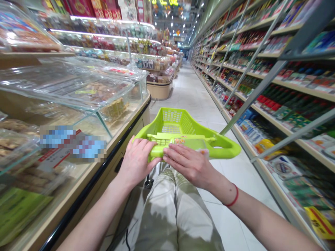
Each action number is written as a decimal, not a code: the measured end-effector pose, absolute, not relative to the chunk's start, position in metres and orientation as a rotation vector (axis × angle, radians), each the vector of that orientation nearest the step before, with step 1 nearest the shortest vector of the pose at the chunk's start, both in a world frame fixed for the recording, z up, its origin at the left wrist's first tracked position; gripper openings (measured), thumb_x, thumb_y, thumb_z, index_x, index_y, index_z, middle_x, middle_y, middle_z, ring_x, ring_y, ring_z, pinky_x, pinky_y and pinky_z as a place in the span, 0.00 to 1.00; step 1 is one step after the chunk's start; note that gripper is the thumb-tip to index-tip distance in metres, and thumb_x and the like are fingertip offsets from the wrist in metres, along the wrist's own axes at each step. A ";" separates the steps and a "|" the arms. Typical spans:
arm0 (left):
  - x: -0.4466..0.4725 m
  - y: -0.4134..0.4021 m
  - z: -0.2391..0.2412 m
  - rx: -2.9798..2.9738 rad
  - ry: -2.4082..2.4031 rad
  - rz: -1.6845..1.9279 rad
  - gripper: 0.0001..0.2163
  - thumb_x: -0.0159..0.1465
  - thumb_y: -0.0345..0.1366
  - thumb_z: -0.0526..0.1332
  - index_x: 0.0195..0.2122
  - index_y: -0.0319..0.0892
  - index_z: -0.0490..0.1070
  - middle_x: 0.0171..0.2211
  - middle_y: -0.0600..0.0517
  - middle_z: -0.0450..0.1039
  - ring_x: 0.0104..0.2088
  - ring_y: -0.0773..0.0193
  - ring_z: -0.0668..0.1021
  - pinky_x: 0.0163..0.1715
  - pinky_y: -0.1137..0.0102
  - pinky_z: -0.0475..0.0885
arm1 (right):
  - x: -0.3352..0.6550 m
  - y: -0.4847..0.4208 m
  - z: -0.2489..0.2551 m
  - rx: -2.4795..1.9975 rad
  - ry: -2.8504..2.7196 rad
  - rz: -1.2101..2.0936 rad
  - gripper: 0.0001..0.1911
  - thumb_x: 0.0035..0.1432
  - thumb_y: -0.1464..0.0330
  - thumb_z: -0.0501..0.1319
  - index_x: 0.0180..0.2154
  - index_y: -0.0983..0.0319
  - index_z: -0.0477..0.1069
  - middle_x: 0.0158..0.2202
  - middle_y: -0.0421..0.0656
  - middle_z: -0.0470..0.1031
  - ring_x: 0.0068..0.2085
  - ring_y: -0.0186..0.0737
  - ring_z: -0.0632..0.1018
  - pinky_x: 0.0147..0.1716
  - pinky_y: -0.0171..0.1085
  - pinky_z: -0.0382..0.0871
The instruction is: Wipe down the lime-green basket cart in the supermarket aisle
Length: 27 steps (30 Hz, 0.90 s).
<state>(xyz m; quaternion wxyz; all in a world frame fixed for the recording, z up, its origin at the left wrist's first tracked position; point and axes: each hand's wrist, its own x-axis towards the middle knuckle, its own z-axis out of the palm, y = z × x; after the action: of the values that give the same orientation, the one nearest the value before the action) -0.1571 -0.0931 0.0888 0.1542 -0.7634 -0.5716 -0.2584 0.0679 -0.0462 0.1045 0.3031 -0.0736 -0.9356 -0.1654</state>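
A lime-green shopping cart [172, 120] stands in front of me, its basket perforated with small holes. My left hand [140, 157] is wrapped round the left part of its handle [157, 151], thumb underneath. On the middle of the handle lies my right hand [190, 163], fingers together and curled over it, pointing left; its thumb is hidden. A clear panel with a small printed label [179, 141] sits on the handle just beyond my right fingers. A red cord [235, 195] circles my right wrist.
Along my left runs a counter [131, 130] with clear-lidded bins of packaged food. Tall shelves [261, 83] full of bottles and packets line the right, with slanting metal bars [264, 78] in front. A tiled aisle [186, 87] stretches ahead, past a rounded display stand [160, 89].
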 end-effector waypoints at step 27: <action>-0.155 -0.094 0.089 -2.173 -1.634 -0.715 0.14 0.61 0.42 0.64 0.46 0.41 0.70 0.39 0.47 0.74 0.46 0.51 0.72 0.58 0.48 0.64 | 0.035 -0.059 0.101 -0.521 -2.316 -0.341 0.12 0.66 0.72 0.57 0.49 0.65 0.74 0.53 0.49 0.77 0.59 0.46 0.74 0.60 0.45 0.68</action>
<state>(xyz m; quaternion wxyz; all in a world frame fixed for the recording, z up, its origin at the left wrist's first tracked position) -0.1551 -0.0937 0.0890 0.1641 -0.7625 -0.5734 -0.2509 0.0352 -0.0594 0.1009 0.3634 -0.2024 -0.8997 -0.1325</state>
